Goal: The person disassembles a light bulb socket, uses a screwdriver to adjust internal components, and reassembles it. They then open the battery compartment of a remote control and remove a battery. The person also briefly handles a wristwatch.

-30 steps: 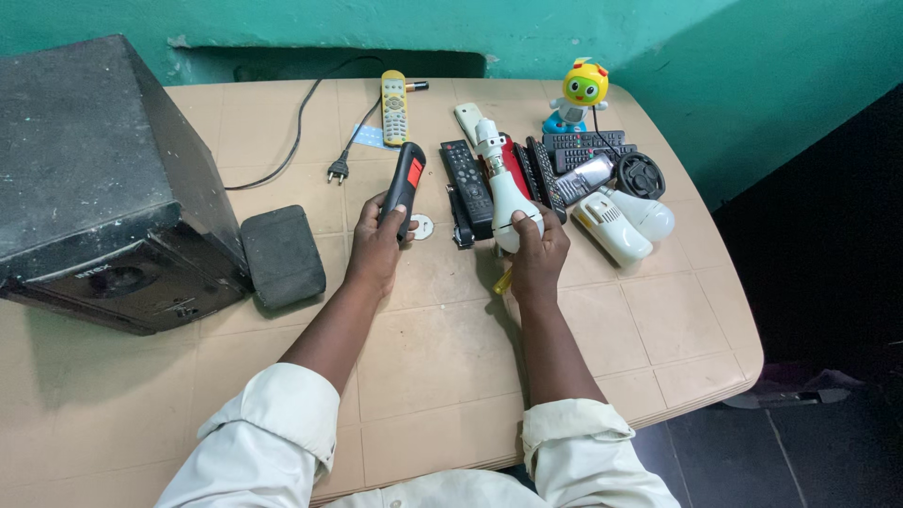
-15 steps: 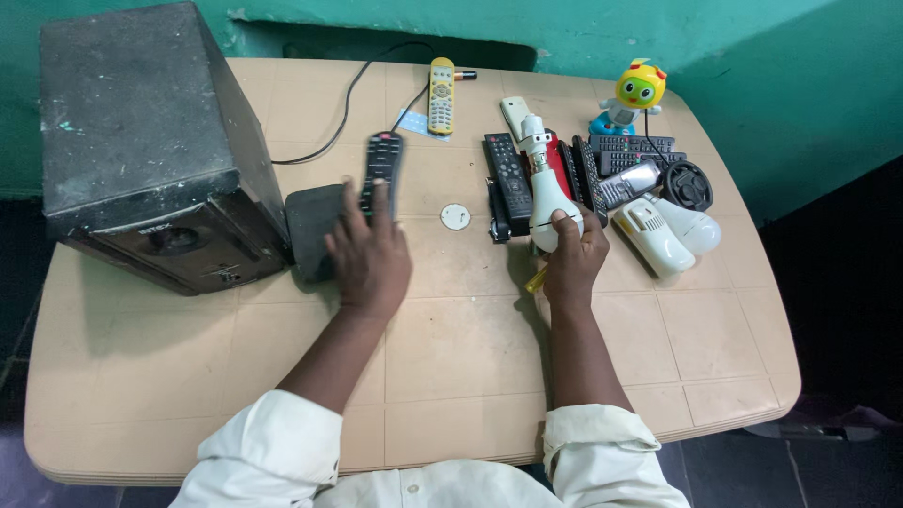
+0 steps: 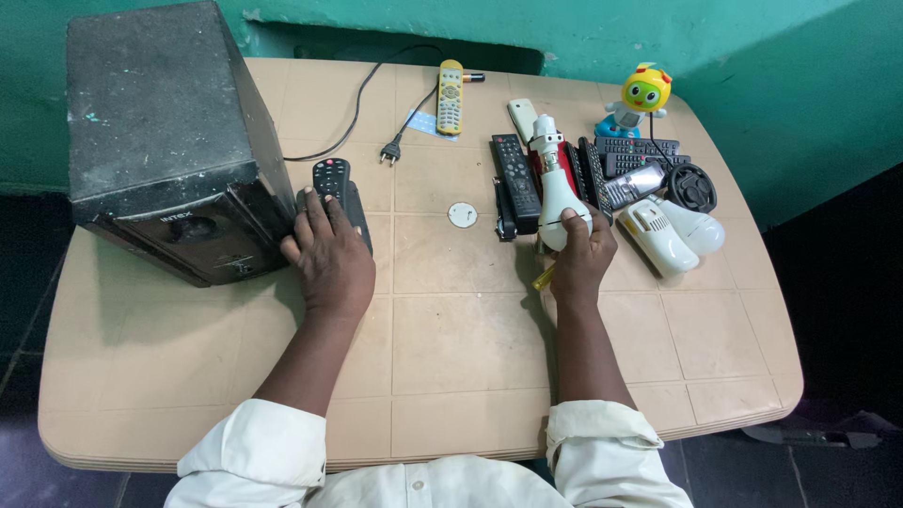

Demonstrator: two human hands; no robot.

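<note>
While the left hand [image 3: 327, 256] lay flat on a black plastic remote [image 3: 333, 185] pointing to twelve o'clock beside the dusty black speaker box [image 3: 169, 141], the right hand [image 3: 581, 256] gripped a white lamp-shaped torch [image 3: 556, 183], likewise aimed at twelve.

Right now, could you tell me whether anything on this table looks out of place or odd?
Mostly the clutter: several remotes, a white bulb and a round black part lie heaped at the far right. A power plug lies loose on the table, plugged into nothing. Nothing looks spilled.

Left hand [image 3: 327, 256] on remote [image 3: 331, 178] (black)
</note>
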